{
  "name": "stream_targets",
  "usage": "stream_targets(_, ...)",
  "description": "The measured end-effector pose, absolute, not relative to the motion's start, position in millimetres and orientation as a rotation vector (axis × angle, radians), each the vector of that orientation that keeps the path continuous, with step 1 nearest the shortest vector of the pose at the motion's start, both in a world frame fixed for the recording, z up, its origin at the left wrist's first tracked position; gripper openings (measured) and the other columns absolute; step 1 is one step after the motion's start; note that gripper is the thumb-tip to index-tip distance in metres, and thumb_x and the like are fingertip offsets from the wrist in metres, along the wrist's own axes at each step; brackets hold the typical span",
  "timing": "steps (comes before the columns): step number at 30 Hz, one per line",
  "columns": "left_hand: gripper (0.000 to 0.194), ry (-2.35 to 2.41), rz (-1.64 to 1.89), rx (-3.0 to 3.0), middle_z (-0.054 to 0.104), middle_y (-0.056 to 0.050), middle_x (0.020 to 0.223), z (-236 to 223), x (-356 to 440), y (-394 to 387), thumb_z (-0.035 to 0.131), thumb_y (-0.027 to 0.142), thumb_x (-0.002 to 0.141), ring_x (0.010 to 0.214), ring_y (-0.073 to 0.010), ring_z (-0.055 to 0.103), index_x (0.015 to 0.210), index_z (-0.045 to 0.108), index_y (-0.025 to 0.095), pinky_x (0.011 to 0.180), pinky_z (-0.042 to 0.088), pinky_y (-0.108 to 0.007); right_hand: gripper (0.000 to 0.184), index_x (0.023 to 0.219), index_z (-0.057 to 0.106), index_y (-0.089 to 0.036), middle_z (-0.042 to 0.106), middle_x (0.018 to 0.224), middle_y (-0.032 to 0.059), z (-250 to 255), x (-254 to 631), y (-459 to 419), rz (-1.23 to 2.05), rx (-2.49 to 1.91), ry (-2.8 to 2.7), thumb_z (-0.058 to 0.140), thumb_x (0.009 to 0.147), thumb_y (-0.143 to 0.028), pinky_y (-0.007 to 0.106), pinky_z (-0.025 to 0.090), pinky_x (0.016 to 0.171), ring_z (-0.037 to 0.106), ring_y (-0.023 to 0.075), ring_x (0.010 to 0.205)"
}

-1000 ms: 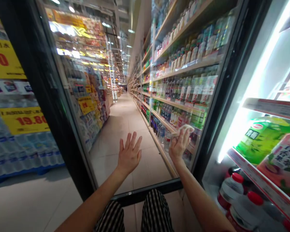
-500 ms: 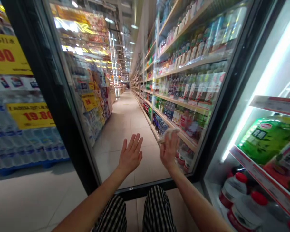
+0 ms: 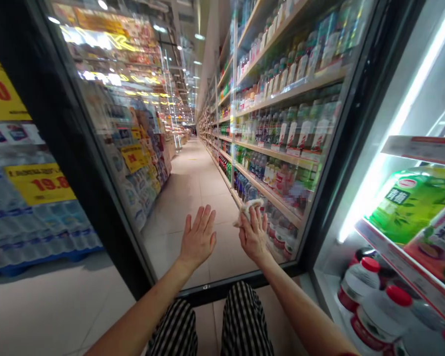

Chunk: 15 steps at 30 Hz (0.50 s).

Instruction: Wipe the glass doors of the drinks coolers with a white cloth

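A glass door (image 3: 178,198) in a black frame stands in front of me, and a shop aisle shows in its pane. My left hand (image 3: 198,237) lies flat on the lower glass with its fingers stretched out and nothing in it. To its right, my right hand (image 3: 254,235) presses a crumpled whitish cloth (image 3: 244,210) against the pane. The cloth bunches out beyond the fingertips and partly shows between the fingers.
Right of the door, a lit cooler holds a green drink pack (image 3: 419,202) on a shelf and red-capped bottles (image 3: 363,282) below. Stacked bottled water (image 3: 40,227) with yellow price signs (image 3: 39,183) stands at the left. My knees (image 3: 244,316) are close to the door's bottom edge.
My right hand has moved slightly left across the glass with the cloth. My left hand stays nearly where it was, still flat. The view has shifted a little.
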<state>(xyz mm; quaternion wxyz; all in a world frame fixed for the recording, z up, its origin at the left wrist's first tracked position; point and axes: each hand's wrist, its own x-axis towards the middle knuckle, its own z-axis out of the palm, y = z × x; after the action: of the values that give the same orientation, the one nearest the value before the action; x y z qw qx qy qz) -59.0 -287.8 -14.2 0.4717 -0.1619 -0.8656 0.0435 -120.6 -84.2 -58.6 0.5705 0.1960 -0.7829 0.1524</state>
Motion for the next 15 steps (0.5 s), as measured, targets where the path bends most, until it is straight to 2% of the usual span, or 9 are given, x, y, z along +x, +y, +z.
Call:
stream_targets(2, 0.055, -2.121, 0.114, -0.406, 0.034, -0.014, 0.140, -14.7, -58.9, -289.1, 0.045, 0.025, 0.082, 0.134, -0.0237, 0.022, 0.135, 0.034, 0.014, 0.111, 0.010, -0.046, 0.057, 0.137, 0.030, -0.027, 0.028, 0.145, 0.0095, -61.7, -122.3, -71.4, 0.323, 0.474, -1.847, 0.045, 0.082, -0.022, 0.055, 0.018, 0.107, 0.023, 0.0264, 0.135)
stream_targets(6, 0.059, -2.104, 0.095, -0.414, 0.034, -0.014, 0.140, -19.3, -61.6, -289.6, 0.049, 0.027, 0.080, 0.135, -0.0230, 0.021, 0.135, 0.033, 0.014, 0.111, 0.008, -0.044, 0.057, 0.139, 0.024, -0.016, 0.023, 0.145, 0.0204, -55.9, -140.0, -24.2, 0.636, -0.120, -1.768, 0.037, 0.085, -0.026, 0.062, 0.023, 0.100, 0.021, 0.0320, 0.134)
stream_targets(8, 0.061, -2.092, 0.082, -0.408, 0.034, -0.014, 0.140, -21.4, -63.5, -288.7, 0.051, 0.028, 0.079, 0.135, -0.0230, 0.019, 0.136, 0.032, 0.014, 0.111, 0.008, -0.045, 0.058, 0.140, 0.020, -0.013, 0.020, 0.146, 0.0221, -51.1, -140.2, -30.4, 0.719, -0.214, -1.729, 0.034, 0.086, -0.026, 0.062, 0.024, 0.099, 0.018, 0.0327, 0.135)
stream_targets(11, 0.060, -2.086, 0.075, -0.406, 0.032, -0.013, 0.141, -21.4, -64.5, -287.9, 0.051, 0.028, 0.080, 0.135, -0.0233, 0.019, 0.135, 0.034, 0.013, 0.111, 0.007, -0.045, 0.058, 0.140, 0.023, -0.018, 0.021, 0.147, 0.0161, -55.2, -123.4, -76.4, 0.545, 0.200, -1.801, 0.038, 0.084, -0.022, 0.057, 0.022, 0.104, 0.014, 0.0294, 0.137)
stream_targets(13, 0.058, -2.084, 0.077, -0.407, 0.033, -0.013, 0.141, -19.9, -63.6, -288.6, 0.050, 0.028, 0.080, 0.135, -0.0234, 0.021, 0.134, 0.036, 0.013, 0.111, 0.008, -0.044, 0.057, 0.137, 0.030, -0.024, 0.028, 0.145, 0.0104, -65.5, -111.2, -99.2, 0.364, 0.550, -1.845, 0.041, 0.081, -0.018, 0.054, 0.020, 0.107, 0.016, 0.0262, 0.137)
stream_targets(15, 0.056, -2.085, 0.085, -0.411, 0.034, -0.013, 0.140, -18.8, -61.9, -290.0, 0.050, 0.027, 0.080, 0.134, -0.0231, 0.023, 0.133, 0.038, 0.013, 0.111, 0.009, -0.043, 0.055, 0.134, 0.036, -0.026, 0.034, 0.142, 0.0082, -76.3, -107.7, -95.8, 0.271, 0.670, -1.861, 0.043, 0.079, -0.017, 0.053, 0.018, 0.108, 0.021, 0.0249, 0.136)
